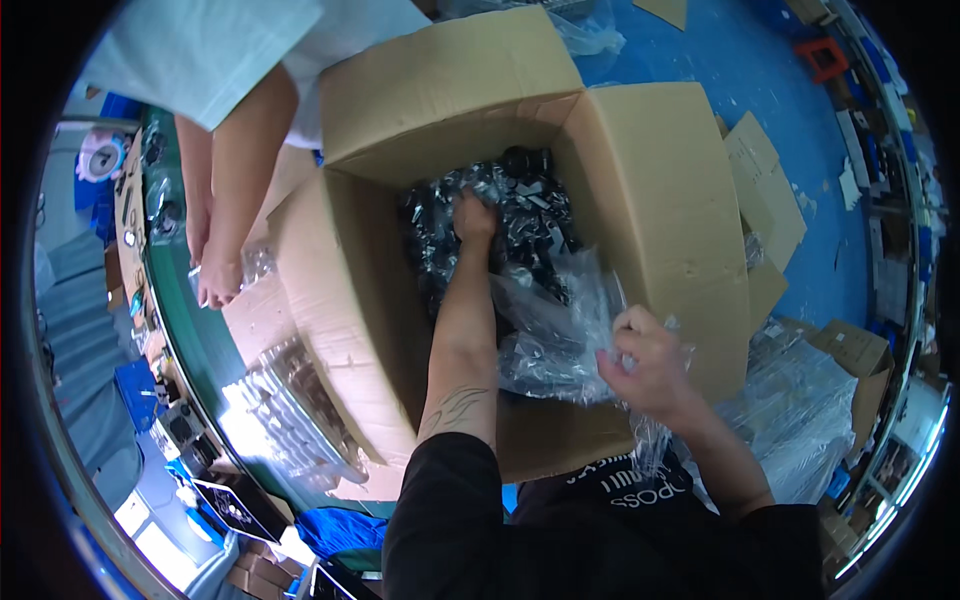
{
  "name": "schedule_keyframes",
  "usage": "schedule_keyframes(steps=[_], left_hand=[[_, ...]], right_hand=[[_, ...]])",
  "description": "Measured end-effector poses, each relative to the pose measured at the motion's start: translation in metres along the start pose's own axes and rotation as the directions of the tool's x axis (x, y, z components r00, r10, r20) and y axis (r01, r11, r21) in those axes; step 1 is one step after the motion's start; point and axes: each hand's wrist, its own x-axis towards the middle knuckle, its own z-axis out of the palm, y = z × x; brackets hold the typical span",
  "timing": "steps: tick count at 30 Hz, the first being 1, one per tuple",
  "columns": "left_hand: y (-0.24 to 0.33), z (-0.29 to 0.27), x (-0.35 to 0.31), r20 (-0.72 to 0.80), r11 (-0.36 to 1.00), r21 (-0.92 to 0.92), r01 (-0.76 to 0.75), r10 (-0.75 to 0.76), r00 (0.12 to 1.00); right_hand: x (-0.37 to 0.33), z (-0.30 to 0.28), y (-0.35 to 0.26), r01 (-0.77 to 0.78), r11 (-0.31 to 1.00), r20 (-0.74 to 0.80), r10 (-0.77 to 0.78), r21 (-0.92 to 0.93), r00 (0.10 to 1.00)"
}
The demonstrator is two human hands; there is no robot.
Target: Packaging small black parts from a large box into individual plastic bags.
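A large open cardboard box (690, 190) stands in front of me. Inside lies a pile of dark parts in small clear bags (535, 205), glossy and crowded together. My left hand (474, 215) reaches down to the far part of this pile; its fingers are hidden among the bags, so their grip cannot be made out. At the box's near right edge, my right hand (648, 365) is closed on a clear plastic bag (560, 345). Crumpled film spreads from that hand over the near part of the pile and hangs down outside the box.
Another person's hands (220, 270) are over a green work surface (205, 345) on the left, close to the box flap. Stacked clear plastic trays (290, 410) lie nearer. Flattened cardboard (765, 190) and a film-wrapped stack (790, 420) stand right.
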Motion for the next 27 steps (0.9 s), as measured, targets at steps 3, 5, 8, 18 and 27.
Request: schedule_keyframes(steps=[3,5,8,18,27], left_hand=[[0.013,-0.01,0.014,0.229,0.961,0.206,0.186,-0.233,0.945],[0.008,-0.027,0.006,0.22,0.988,0.104,0.11,-0.131,0.967],[0.006,-0.056,-0.019,0.135,0.962,-0.216,-0.166,0.197,0.971],[0.083,-0.2,-0.116,0.147,-0.323,-0.924,0.203,0.191,0.971],[0.085,-0.203,-0.178,0.016,-0.527,-0.835,0.161,0.269,0.963]], right_hand=[[-0.014,0.013,0.026,-0.011,0.999,-0.053,0.013,0.044,0.999],[-0.019,0.021,0.036,0.033,0.993,-0.034,-0.029,0.114,0.999],[-0.025,0.023,0.04,0.164,0.942,-0.017,-0.166,0.293,0.986],[-0.012,0.036,0.041,-0.51,0.699,0.314,0.402,0.501,0.86],[-0.021,0.041,0.02,-0.519,0.66,0.38,0.358,0.543,0.853]])
